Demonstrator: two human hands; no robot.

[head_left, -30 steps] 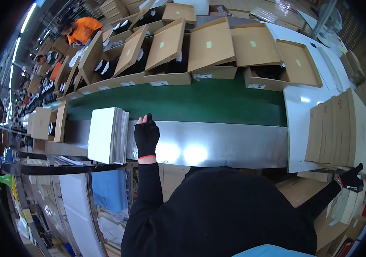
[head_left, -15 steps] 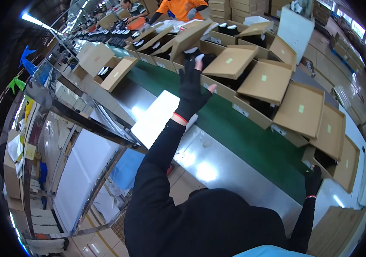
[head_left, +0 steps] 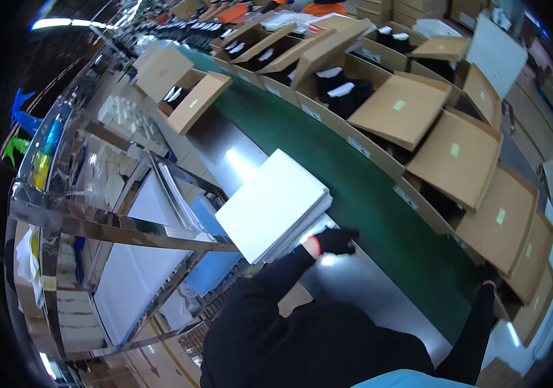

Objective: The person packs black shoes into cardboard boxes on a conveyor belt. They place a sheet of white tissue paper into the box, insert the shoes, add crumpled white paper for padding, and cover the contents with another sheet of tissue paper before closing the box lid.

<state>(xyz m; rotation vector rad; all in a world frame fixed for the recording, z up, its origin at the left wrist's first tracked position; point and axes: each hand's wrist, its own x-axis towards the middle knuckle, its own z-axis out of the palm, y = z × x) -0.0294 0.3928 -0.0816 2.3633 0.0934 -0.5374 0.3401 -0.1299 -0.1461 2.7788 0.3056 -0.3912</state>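
Observation:
My left hand (head_left: pixel 336 241), in a black glove with bare fingertips and a red band at the wrist, hovers over the metal ledge (head_left: pixel 380 278). Its fingers point right, somewhat apart, with nothing visible in them. Just left of it lies a stack of white sheets (head_left: pixel 273 204). My right hand (head_left: pixel 486 274), also gloved in black, is at the near end of the row of boxes, against a brown cardboard box (head_left: pixel 501 309); its fingers blend into the dark there. Several open boxes hold black items with white tops, such as the black bundle (head_left: pixel 347 97).
A green conveyor belt (head_left: pixel 380 226) runs diagonally between the ledge and the boxes. One more open box (head_left: pixel 199 103) sits on the ledge's far end. At left stands a metal rack (head_left: pixel 121 226) with white sheets. A person in orange (head_left: pixel 324 9) is at the far end.
My left hand has come back from above the boxes to the near side of the white stack. My right hand stays by the near boxes. The whole view has shifted.

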